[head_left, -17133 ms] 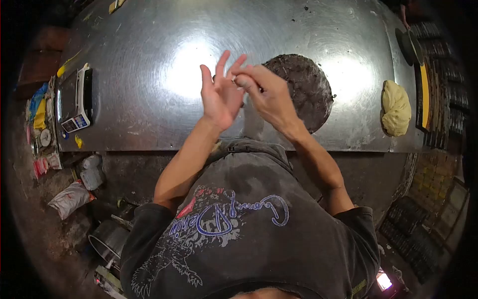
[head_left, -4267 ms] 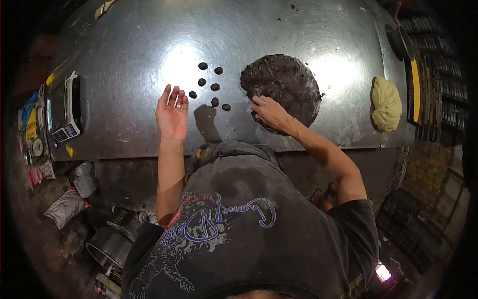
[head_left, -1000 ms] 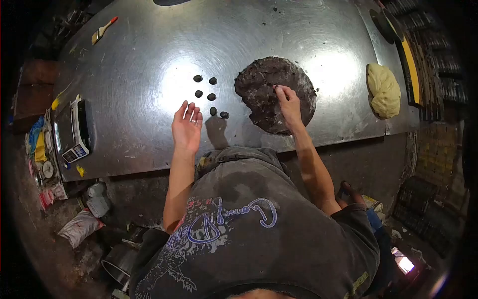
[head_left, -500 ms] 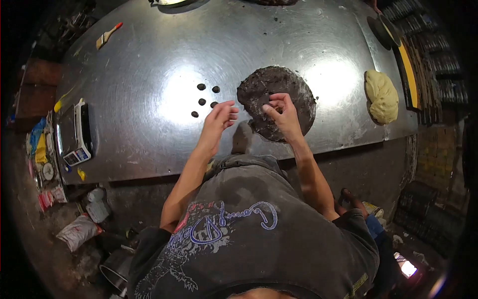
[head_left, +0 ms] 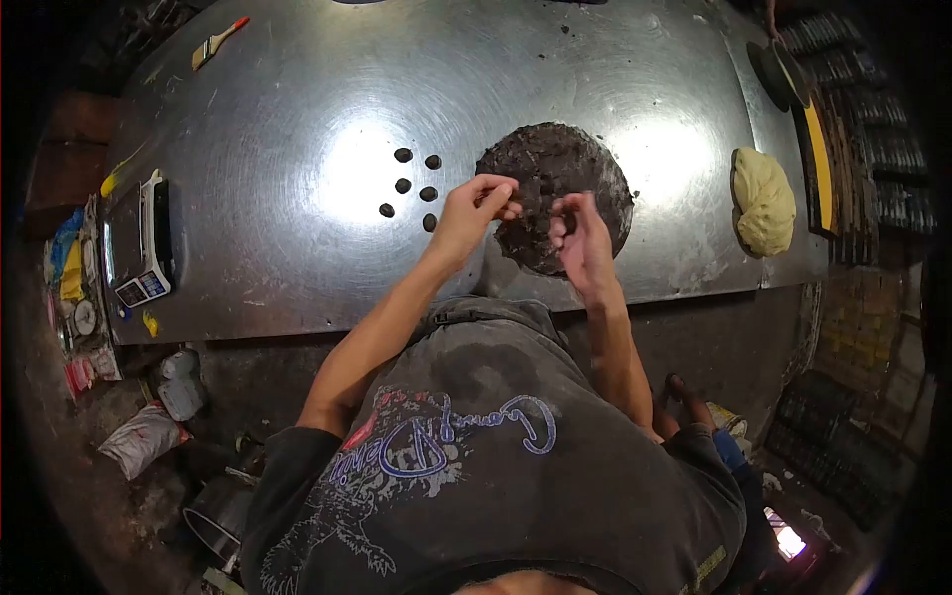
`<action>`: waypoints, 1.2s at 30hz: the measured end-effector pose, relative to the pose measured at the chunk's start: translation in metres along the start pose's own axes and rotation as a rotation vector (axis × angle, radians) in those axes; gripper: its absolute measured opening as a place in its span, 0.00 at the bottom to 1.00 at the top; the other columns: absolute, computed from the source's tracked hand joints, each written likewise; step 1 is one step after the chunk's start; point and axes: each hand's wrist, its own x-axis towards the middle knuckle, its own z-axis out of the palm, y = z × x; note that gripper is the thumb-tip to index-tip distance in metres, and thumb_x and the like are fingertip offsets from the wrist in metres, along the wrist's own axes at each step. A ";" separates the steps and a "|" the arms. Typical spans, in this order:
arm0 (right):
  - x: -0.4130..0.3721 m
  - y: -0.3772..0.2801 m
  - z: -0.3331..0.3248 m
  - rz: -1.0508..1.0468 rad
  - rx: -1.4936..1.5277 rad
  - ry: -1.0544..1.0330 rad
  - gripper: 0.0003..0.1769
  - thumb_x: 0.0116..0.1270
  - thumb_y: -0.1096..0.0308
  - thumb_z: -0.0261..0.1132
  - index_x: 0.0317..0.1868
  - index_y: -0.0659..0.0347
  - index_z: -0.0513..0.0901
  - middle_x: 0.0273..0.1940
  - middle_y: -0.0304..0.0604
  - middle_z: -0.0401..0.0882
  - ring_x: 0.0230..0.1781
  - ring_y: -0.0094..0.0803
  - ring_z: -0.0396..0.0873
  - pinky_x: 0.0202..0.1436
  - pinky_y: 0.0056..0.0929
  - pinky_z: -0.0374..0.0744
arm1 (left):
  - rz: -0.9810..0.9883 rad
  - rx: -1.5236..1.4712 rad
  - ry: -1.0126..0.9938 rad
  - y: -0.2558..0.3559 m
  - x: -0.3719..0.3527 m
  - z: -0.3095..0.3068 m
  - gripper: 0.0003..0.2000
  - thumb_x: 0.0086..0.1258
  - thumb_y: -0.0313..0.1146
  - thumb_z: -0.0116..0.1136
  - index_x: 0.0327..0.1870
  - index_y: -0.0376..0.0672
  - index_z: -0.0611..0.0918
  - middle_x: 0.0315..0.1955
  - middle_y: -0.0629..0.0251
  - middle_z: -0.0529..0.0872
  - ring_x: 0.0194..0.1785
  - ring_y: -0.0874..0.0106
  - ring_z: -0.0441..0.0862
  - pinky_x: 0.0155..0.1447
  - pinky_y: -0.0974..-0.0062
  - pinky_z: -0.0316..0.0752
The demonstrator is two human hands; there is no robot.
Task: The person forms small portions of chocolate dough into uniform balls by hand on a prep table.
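A round, flat slab of dark brown dough (head_left: 555,159) lies on the metal table in front of me. My left hand (head_left: 474,216) is over its left edge, thumb and fingers pinched together; whatever is between them is hidden. Above the slab's lower right part is my right hand (head_left: 587,248), fingers loosely bent and apart, slightly blurred, with nothing visible in it. Left of the slab sit several small dark dough balls, among them an upper ball (head_left: 403,156) and a lower ball (head_left: 429,222) close to my left wrist.
A pale yellow dough lump (head_left: 763,203) rests near the table's right end. On the left are a digital scale (head_left: 144,288) and a red-handled brush (head_left: 216,45). Dark trays (head_left: 838,159) stand beyond the right edge. A person's foot (head_left: 684,392) shows below the table.
My left hand has moved right, from beside the balls to the slab's edge, and its fingers have closed. My right hand has shifted slightly right and its pinch has loosened.
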 end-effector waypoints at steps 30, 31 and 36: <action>-0.015 -0.012 0.137 -1.021 -1.282 -0.359 0.38 0.82 0.41 0.34 0.81 0.58 0.55 0.83 0.53 0.43 0.84 0.53 0.38 0.82 0.56 0.31 | 0.356 -0.518 -0.091 0.067 -0.026 0.073 0.40 0.77 0.71 0.21 0.81 0.56 0.58 0.79 0.62 0.60 0.80 0.61 0.59 0.82 0.54 0.49; -0.006 -0.014 0.141 -1.070 -1.390 -0.200 0.37 0.83 0.42 0.35 0.80 0.57 0.58 0.83 0.52 0.44 0.84 0.53 0.39 0.82 0.55 0.33 | 0.346 -0.568 -0.154 0.060 -0.028 0.077 0.40 0.77 0.71 0.21 0.80 0.55 0.59 0.79 0.62 0.60 0.79 0.60 0.60 0.82 0.55 0.51; -0.001 -0.016 0.138 -1.171 -1.440 -0.174 0.32 0.81 0.45 0.40 0.71 0.57 0.73 0.77 0.50 0.59 0.74 0.49 0.58 0.77 0.51 0.47 | 0.127 -0.804 -0.198 0.045 -0.011 0.041 0.40 0.80 0.65 0.19 0.76 0.39 0.62 0.72 0.57 0.71 0.74 0.64 0.69 0.75 0.67 0.67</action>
